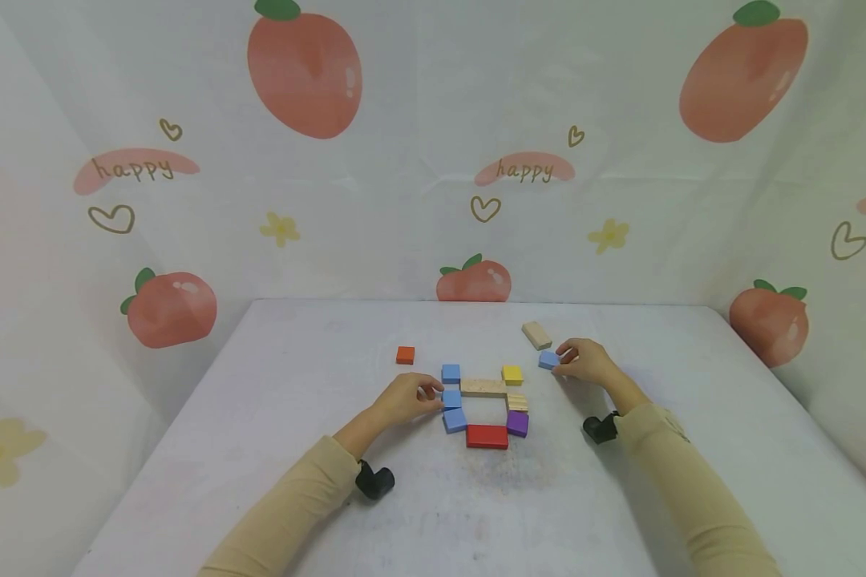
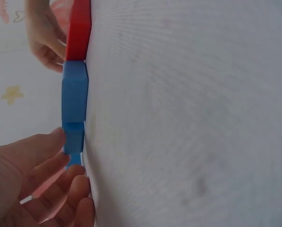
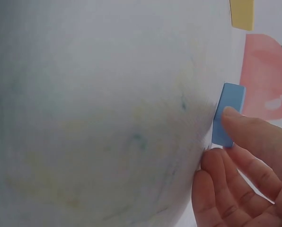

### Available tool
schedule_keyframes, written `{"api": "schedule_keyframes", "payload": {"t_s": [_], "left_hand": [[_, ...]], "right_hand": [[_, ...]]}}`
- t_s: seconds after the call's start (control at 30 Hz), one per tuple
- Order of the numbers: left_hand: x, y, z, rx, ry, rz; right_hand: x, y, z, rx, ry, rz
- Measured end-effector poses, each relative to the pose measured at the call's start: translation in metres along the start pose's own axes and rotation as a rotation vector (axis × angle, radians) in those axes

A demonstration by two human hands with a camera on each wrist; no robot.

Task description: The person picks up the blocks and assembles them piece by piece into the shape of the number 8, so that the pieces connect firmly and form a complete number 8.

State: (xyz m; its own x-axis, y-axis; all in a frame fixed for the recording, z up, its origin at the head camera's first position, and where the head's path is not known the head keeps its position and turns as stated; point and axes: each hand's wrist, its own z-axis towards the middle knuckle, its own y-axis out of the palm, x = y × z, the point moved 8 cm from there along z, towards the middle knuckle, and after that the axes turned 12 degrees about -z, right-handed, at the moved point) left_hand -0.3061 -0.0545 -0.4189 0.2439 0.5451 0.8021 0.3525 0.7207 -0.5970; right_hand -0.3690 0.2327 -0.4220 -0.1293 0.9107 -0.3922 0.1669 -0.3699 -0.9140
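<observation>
In the head view my left hand (image 1: 407, 398) is beside the left column of blue blocks, with the thumb and index fingertips at the edge of the middle blue block (image 1: 451, 399). The left wrist view shows the thumb touching that block. Another blue block (image 1: 451, 373) lies behind it and a slightly turned blue block (image 1: 455, 421) in front. Farther right, my right hand (image 1: 587, 361) pinches a small blue block (image 1: 548, 360) at the table surface; the right wrist view shows the thumb on the block (image 3: 229, 101).
A plain wooden block (image 1: 483, 388), yellow block (image 1: 512, 374), striped wooden block (image 1: 517, 402), purple block (image 1: 518, 423) and red block (image 1: 487, 437) complete the ring outline. An orange block (image 1: 406, 355) lies back left; a loose wooden block (image 1: 537, 335) lies behind the right hand's block.
</observation>
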Motion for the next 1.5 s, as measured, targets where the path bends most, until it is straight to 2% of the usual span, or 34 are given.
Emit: {"api": "schedule_keyframes", "payload": {"t_s": [0.37,0.63,0.8,1.2,1.5], "left_hand": [[0.000,0.000,-0.001,-0.001,0.010,0.001],[-0.003,-0.001,0.001,0.012,-0.020,-0.006],[-0.004,0.000,0.001,0.001,-0.030,-0.009],[-0.002,-0.001,0.000,-0.006,-0.003,0.005],[-0.005,0.000,0.001,0.003,-0.031,-0.006]], "right_hand": [[-0.003,-0.004,0.001,0.047,-0.039,-0.002],[-0.005,-0.003,0.002,0.024,-0.017,0.001],[-0.010,-0.005,0.004,0.034,-0.052,-0.012],[-0.029,-0.007,0.010,0.041,-0.119,0.002],[-0.042,-0.002,0.019,0.015,-0.180,-0.019]]}}
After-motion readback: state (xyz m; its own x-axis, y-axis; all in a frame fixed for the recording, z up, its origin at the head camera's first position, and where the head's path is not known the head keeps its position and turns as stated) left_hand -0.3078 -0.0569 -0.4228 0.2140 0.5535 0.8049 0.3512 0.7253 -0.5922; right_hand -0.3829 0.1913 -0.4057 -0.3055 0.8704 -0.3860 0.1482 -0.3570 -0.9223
